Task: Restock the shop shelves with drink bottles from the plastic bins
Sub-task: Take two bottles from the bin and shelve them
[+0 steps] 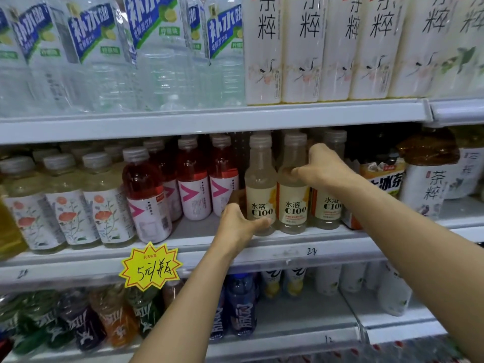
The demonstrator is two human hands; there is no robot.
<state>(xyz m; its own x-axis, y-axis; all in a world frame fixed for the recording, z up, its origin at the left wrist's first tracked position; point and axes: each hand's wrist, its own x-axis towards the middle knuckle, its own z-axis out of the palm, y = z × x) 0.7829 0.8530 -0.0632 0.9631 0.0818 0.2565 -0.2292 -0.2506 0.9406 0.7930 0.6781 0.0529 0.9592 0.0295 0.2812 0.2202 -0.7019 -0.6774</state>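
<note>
Up and to the right of the yellow price tag (150, 265), 3 pale C100 bottles stand in a row at the front of the middle shelf (288, 244). The left hand (237, 226) grips the first C100 bottle (260, 184), the 1 nearest the tag, low at its base, with the thumb across the front. The right hand (323, 167) holds the second C100 bottle (293, 205) at its shoulder, fingers (318, 150) curled behind it. Red drink bottles (193, 184) stand straight above the tag.
</note>
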